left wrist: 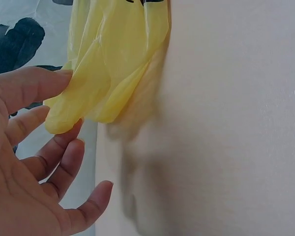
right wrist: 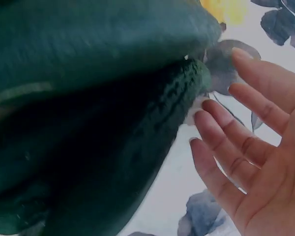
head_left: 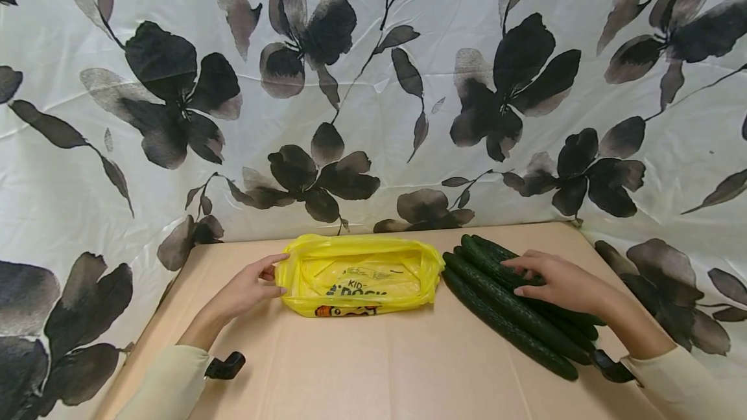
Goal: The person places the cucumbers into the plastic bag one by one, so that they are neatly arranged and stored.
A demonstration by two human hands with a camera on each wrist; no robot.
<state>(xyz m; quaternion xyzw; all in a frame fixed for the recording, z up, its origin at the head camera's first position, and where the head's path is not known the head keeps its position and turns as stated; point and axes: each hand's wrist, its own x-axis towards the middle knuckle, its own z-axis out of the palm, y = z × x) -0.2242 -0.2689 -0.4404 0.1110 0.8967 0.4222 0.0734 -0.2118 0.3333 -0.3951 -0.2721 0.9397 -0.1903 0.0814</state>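
A yellow plastic bag (head_left: 362, 246) lies on its side on the table, its wide mouth facing the near side and dark print showing on it. At its left end is my left hand (head_left: 251, 287), thumb and fingers spread apart. In the left wrist view, the fingertips (left wrist: 64, 76) of this hand overlap the bag's hanging yellow corner (left wrist: 96, 83). Several long dark green cucumbers (head_left: 502, 306) lie in a slanted pile right of the bag. Over their far part hovers my right hand (head_left: 560, 280), fingers relaxed. Beside the cucumber ends (right wrist: 187, 81), the right wrist view shows this hand's palm with nothing in it.
Beneath everything is a light tan table (head_left: 373, 368), its far edge against a white cloth (head_left: 408, 115) with dark flowers. The cloth also covers both sides. A black wrist device (head_left: 226, 366) sits on the left wrist, another (head_left: 611, 368) on the right.
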